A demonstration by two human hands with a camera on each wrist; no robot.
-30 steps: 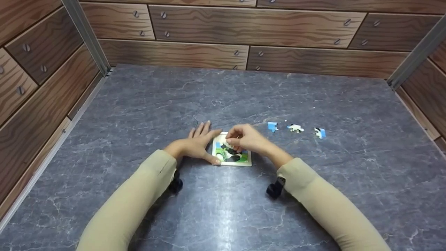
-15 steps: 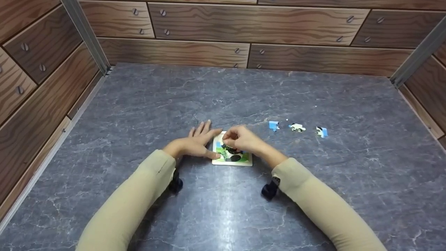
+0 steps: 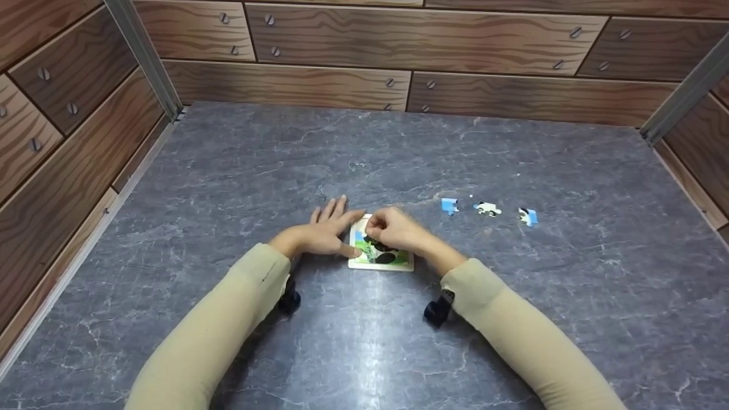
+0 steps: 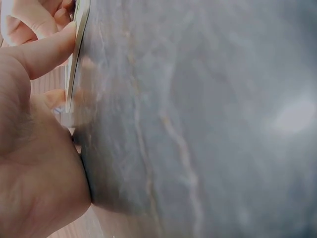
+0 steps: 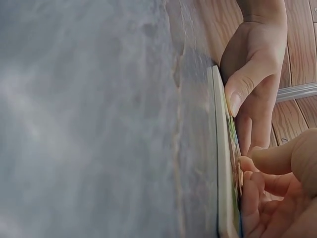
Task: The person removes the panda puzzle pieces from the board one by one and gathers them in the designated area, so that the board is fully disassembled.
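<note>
Left hand (image 3: 319,238), fingers spread, braced the puzzle (image 3: 387,258) just below frame centre.
The right hand (image 3: 397,230) curled its fingers over it, any grip hidden; a sideways push could have slid it askew.

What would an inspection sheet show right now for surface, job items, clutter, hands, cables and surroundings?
Surface: grey marbled tabletop, with a light reflection near the person.
Job items: puzzle board, partly covered by the hands; three loose pieces to its right: blue piece, mostly white piece, black-white-blue piece.
Clutter: tiny white speck near the pieces.
Left hand: fingers spread, thumb on the board.
Right hand: over the board, fingers curled; any held piece is hidden.
Cables: nothing seen.
Surroundings: wood-patterned walls, grey corner posts.
</note>
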